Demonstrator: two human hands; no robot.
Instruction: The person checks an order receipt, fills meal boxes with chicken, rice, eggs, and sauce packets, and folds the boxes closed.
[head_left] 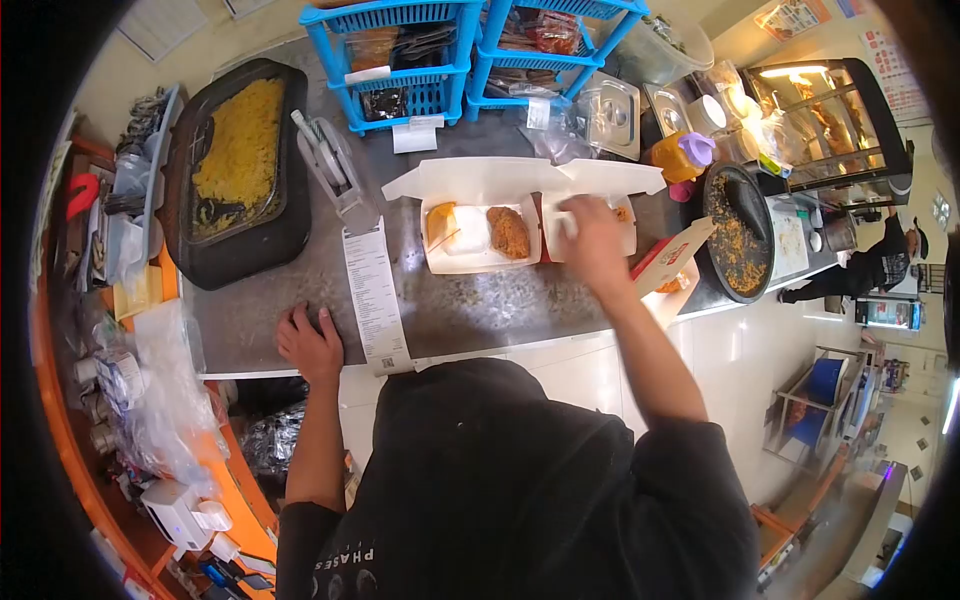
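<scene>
My left hand (311, 345) rests at the front edge of the grey counter, fingers apart and holding nothing. Close by, a long printed receipt (370, 290) hangs over the edge. My right hand (595, 240) reaches into an open white takeaway box (630, 240); it is blurred, and I cannot see what its fingertips touch. A bit of orange-brown food shows beyond it. To the left, another open takeaway box (482, 267) holds white rice (470, 232), a piece of fried chicken (508, 232) and a yellow-orange item (440, 222). A third box (675, 260) stands open at the right.
A large black tray of yellow rice (240, 150) sits at the left, a grey dispenser (335, 170) beside it. Blue plastic racks (400, 75) stand at the back. At the right are a dark crumb-strewn tray (740, 240), a lit display case (830, 120) and a person (875, 260).
</scene>
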